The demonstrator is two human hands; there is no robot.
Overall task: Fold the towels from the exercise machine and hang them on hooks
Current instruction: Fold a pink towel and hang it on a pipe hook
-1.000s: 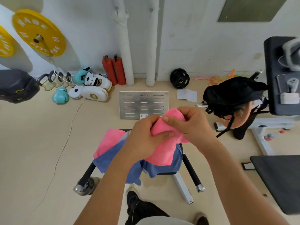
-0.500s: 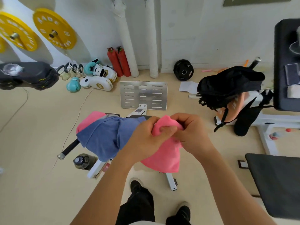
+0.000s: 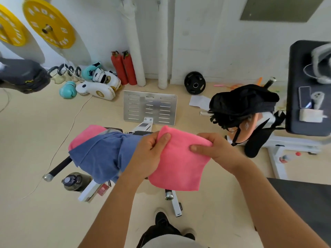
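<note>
A folded pink towel [image 3: 177, 163] hangs flat, pinched at its top corners; a rumpled blue towel [image 3: 102, 154] drapes the exercise machine [image 3: 143, 127] to its left; another pink towel [image 3: 86, 136] lies beneath the blue.

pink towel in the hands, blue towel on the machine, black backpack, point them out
pink towel [image 3: 177, 165], head view, middle of the hanging cloth.
blue towel [image 3: 100, 154], head view, centre of the draped folds.
black backpack [image 3: 241, 102], head view, its top bulge.
</note>
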